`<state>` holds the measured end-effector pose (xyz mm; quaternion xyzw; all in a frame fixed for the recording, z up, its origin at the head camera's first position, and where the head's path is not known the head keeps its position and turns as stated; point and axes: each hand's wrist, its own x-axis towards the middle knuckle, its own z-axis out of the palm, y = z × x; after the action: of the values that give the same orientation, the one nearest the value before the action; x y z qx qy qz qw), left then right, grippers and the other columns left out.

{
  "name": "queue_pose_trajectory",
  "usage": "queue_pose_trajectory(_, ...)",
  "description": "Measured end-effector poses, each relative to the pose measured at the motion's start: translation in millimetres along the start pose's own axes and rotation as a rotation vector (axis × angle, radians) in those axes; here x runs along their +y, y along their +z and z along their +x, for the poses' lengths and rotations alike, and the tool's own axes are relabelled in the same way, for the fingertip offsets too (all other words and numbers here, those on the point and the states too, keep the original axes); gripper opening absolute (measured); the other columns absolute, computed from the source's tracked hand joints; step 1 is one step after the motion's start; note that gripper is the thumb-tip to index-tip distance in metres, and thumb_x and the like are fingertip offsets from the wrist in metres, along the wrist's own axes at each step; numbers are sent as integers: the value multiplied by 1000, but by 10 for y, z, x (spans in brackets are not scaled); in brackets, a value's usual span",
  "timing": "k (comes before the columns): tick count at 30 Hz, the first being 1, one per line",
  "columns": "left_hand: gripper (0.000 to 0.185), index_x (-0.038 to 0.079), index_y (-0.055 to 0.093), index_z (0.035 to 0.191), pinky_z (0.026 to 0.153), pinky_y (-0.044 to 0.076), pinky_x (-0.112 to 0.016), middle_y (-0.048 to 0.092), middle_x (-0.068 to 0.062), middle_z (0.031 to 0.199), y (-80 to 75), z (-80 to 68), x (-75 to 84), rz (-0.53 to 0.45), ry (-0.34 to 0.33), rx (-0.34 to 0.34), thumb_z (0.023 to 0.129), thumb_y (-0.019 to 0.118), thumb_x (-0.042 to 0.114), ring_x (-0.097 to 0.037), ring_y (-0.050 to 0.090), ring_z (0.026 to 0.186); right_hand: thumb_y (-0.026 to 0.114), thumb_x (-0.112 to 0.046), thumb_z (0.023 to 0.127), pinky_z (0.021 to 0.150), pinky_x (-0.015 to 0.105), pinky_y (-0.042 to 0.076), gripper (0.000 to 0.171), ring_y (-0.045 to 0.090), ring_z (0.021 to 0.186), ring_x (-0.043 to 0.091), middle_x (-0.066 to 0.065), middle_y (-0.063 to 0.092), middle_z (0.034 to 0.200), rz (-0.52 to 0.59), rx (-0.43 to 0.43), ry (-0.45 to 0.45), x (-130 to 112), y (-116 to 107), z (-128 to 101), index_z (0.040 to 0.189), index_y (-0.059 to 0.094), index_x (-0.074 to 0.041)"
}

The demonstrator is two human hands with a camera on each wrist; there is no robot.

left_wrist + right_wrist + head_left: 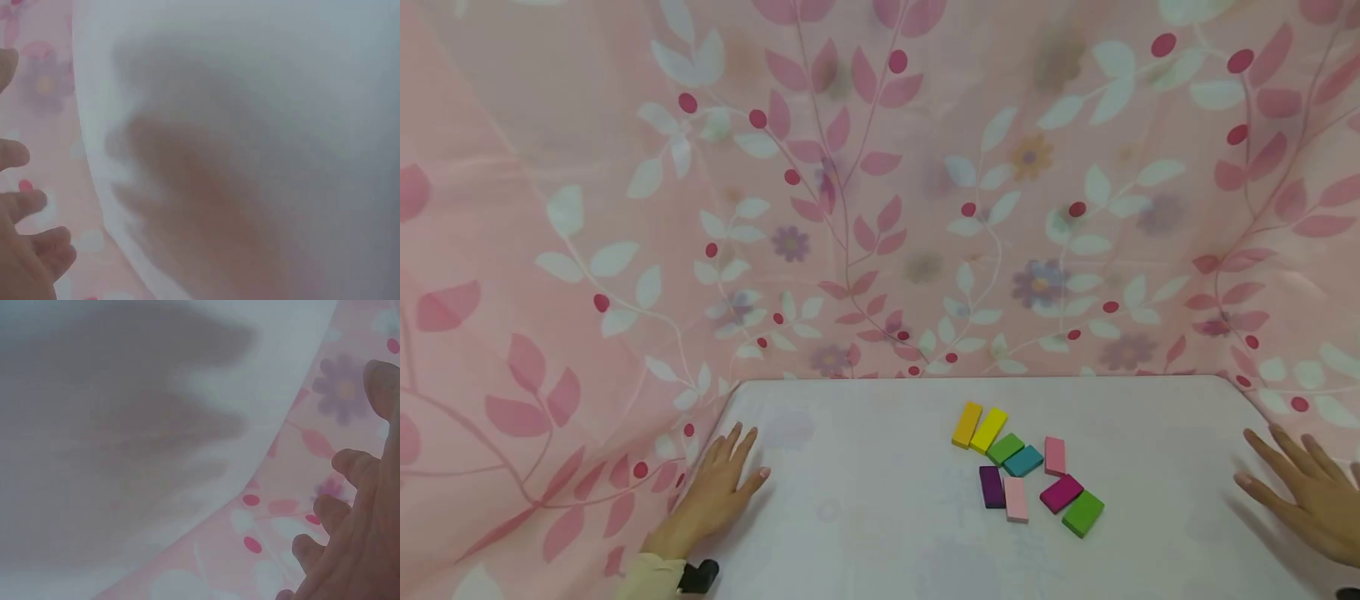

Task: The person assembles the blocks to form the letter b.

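Observation:
Several small coloured rectangular blocks lie right of centre on the white table in the head view. An orange block [967, 425] and a yellow block [989, 430] are at the back, followed by a green block [1006, 450] and a teal block [1023, 461]. A pink block [1055, 456] is to their right. Nearer are a purple block [992, 487], a light pink block [1016, 500], a magenta block [1062, 493] and another green block [1083, 513]. My left hand [722, 487] is spread over the left edge, my right hand [1311, 500] over the right; both hold nothing.
The white table [850, 517] has rounded far corners. Pink floral cloth [880, 192] hangs behind it and along both sides. Hand shadows fall on the tabletop in both wrist views. A black strap [698, 576] is on the left wrist.

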<state>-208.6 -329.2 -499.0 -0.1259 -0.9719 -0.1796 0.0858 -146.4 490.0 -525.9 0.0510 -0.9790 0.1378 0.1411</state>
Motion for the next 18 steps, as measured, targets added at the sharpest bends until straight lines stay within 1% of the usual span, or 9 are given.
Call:
queue_pose_trajectory(2, 73, 2, 41, 161, 114, 34, -74, 38, -34, 162, 45, 12, 73, -1, 27, 32, 104, 67, 39, -57, 39, 143, 58, -44, 106, 108, 73, -34, 88, -27, 154, 56, 30, -14, 171, -24, -22, 17, -26, -14, 14, 170, 7, -10)
queue_pose_trajectory(4, 70, 1, 45, 158, 106, 46, -67, 48, -33, 149, 88, 32, 162, 1, 53, 65, 102, 71, 35, -50, 50, 130, 57, -47, 107, 106, 76, -34, 88, -28, 154, 54, 27, -15, 173, -47, -47, 22, -61, -29, 29, 171, 7, -13)
queue_pose_trajectory(6, 69, 2, 48, 156, 96, 53, -56, 55, -25, 135, 135, 61, 260, 9, 72, 80, 100, 74, 33, -39, 56, 118, 57, -45, 107, 107, 78, -30, 86, -27, 155, 53, 27, -13, 173, -49, -58, 2, -104, -35, 45, 171, 9, -12)
queue_pose_trajectory(8, 68, 2, 51, 155, 85, 54, -44, 56, -15, 120, 180, 98, 366, 15, 86, 67, 99, 76, 33, -27, 57, 105, 58, -42, 107, 108, 80, -27, 84, -23, 156, 54, 28, -9, 174, -38, -57, -30, -158, -31, 64, 170, 13, -10)
queue_pose_trajectory(11, 69, 6, 50, 157, 74, 50, -35, 53, -6, 106, 239, 152, 546, 12, 91, -12, 100, 75, 36, -17, 54, 92, 61, -38, 107, 112, 81, -22, 82, -14, 158, 57, 30, -1, 174, -11, -43, -71, -262, -12, 98, 170, 17, -10)
queue_pose_trajectory(13, 70, 8, 49, 158, 78, 52, -38, 57, -4, 105, 275, 182, 681, 1, 95, -71, 101, 73, 40, -16, 56, 91, 62, -37, 106, 114, 80, -21, 81, -9, 159, 57, 31, 4, 174, 8, -42, -88, -344, 12, 122, 170, 19, -12)
queue_pose_trajectory(15, 69, 10, 47, 159, 86, 56, -47, 64, -8, 110, 310, 208, 823, -19, 110, -119, 103, 69, 43, -22, 64, 98, 63, -37, 106, 117, 78, -20, 81, -6, 160, 57, 30, 6, 175, 24, -43, -103, -436, 45, 139, 170, 20, -13)
queue_pose_trajectory(16, 69, 10, 46, 160, 91, 56, -53, 67, -9, 111, 331, 222, 890, -24, 128, -135, 104, 67, 45, -25, 68, 101, 64, -37, 106, 117, 77, -21, 81, -5, 160, 56, 29, 7, 175, 33, -41, -109, -483, 64, 147, 170, 21, -14)
queue_pose_trajectory(18, 69, 10, 46, 159, 95, 56, -57, 70, -9, 108, 379, 259, 1021, -25, 167, -157, 105, 65, 47, -22, 70, 100, 64, -36, 105, 119, 75, -20, 80, -5, 161, 55, 27, 8, 176, 52, -42, -129, -568, 104, 169, 170, 23, -15)
